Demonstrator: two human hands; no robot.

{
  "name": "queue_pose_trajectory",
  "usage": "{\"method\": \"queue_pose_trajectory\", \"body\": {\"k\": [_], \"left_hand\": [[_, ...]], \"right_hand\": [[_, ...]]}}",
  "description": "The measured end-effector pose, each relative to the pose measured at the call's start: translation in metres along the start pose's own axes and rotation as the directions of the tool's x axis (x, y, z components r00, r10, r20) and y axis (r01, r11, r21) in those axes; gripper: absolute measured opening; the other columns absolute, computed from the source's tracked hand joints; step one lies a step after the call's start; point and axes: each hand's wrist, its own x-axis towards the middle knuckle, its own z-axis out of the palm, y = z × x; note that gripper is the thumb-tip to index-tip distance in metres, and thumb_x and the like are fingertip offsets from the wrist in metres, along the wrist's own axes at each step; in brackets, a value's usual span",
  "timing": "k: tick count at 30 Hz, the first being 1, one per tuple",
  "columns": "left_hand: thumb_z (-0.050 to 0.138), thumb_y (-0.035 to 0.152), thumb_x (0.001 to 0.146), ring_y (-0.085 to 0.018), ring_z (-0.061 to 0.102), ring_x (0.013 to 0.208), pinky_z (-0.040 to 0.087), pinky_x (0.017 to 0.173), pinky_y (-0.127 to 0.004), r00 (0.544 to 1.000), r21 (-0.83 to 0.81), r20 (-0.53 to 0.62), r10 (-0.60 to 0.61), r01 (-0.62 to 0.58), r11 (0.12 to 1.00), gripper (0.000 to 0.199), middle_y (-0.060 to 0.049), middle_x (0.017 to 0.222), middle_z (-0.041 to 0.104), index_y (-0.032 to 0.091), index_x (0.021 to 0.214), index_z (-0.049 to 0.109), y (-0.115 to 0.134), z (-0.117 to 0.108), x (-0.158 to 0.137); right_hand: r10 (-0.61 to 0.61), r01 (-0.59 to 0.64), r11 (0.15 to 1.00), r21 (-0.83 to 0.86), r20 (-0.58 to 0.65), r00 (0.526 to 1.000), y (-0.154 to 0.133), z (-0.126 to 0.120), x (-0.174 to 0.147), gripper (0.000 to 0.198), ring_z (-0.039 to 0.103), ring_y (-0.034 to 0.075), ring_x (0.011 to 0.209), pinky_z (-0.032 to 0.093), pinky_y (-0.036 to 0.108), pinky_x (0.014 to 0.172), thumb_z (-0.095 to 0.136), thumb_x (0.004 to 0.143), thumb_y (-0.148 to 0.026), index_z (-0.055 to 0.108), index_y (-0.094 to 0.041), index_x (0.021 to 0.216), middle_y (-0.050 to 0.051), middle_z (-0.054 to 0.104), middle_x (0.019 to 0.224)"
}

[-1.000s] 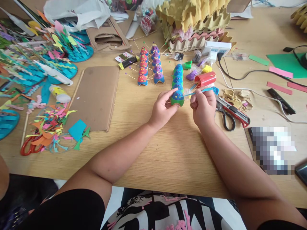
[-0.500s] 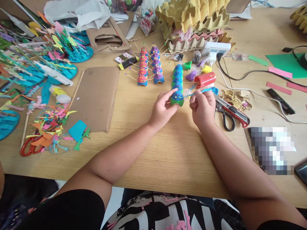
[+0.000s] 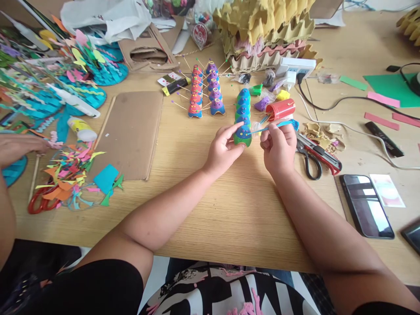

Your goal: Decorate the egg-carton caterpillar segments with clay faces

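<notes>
Near the centre of the frame, two bare forearms reach inward from the lower left and lower right. The left hand (image 3: 221, 152) lies with its palm turned inward, thumb and forefinger parted around the near end of a blue-and-green caterpillar figure (image 3: 243, 109), the forefinger along its upper side and the thumb low by its rim. The right hand (image 3: 278, 148) is a loose fist, thumb and forefinger pinched together on a thin blue stick (image 3: 259, 131), the other fingers curled under. The stick's tip meets the figure's rounded face, beside small yellow dots. The figure is a row of domed humps, blue above and green below, running away toward the upper centre.

Left of it stand a red figure (image 3: 195, 94) and a purple figure (image 3: 215, 94), both humped, with thin pins jutting out. A smooth red cup (image 3: 281, 109) lies on its side above the right hand. Rough, moulded-pulp egg trays (image 3: 265, 33) are stacked at the upper centre, and flat brown cardboard (image 3: 131, 135) lies at centre left.
</notes>
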Motion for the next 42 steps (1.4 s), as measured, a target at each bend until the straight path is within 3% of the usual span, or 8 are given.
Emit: {"method": "queue_pose_trajectory", "body": {"k": [9, 26, 42], "left_hand": [[0.081, 0.036, 0.095, -0.022, 0.071, 0.127, 0.062, 0.110, -0.030, 0.996, 0.052, 0.017, 0.084, -0.085, 0.995, 0.054, -0.009, 0.140, 0.063, 0.027, 0.147, 0.070, 0.0013, 0.0026, -0.0018], [0.077, 0.034, 0.098, -0.019, 0.072, 0.124, 0.063, 0.104, -0.025, 0.989, 0.063, 0.012, 0.146, -0.146, 0.987, 0.051, -0.008, 0.136, 0.062, 0.028, 0.148, 0.068, -0.0053, 0.0038, -0.0019], [0.080, 0.031, 0.095, -0.019, 0.073, 0.123, 0.064, 0.105, -0.026, 0.994, 0.025, 0.007, 0.111, -0.111, 0.993, 0.053, -0.008, 0.137, 0.062, 0.028, 0.147, 0.070, -0.0038, 0.0033, -0.0019]], "right_hand": [[-0.075, 0.075, 0.995, -0.067, 0.000, 0.997, -0.0032, 0.0025, -0.0042, 0.054, 0.048, 0.011, 0.060, 0.041, 0.026, 0.055, 0.082, 0.087, -0.070, 0.051, -0.026, 0.077, -0.005, 0.052, 0.066], [-0.131, 0.134, 0.989, -0.059, 0.044, 0.990, 0.0055, -0.0012, -0.0026, 0.055, 0.046, 0.009, 0.059, 0.043, 0.026, 0.057, 0.083, 0.085, -0.072, 0.056, -0.025, 0.082, -0.005, 0.054, 0.070], [-0.136, 0.139, 0.988, -0.060, 0.062, 0.989, 0.0048, -0.0020, -0.0032, 0.049, 0.046, 0.009, 0.059, 0.043, 0.026, 0.057, 0.082, 0.087, -0.069, 0.060, -0.025, 0.087, -0.005, 0.054, 0.071]]}}
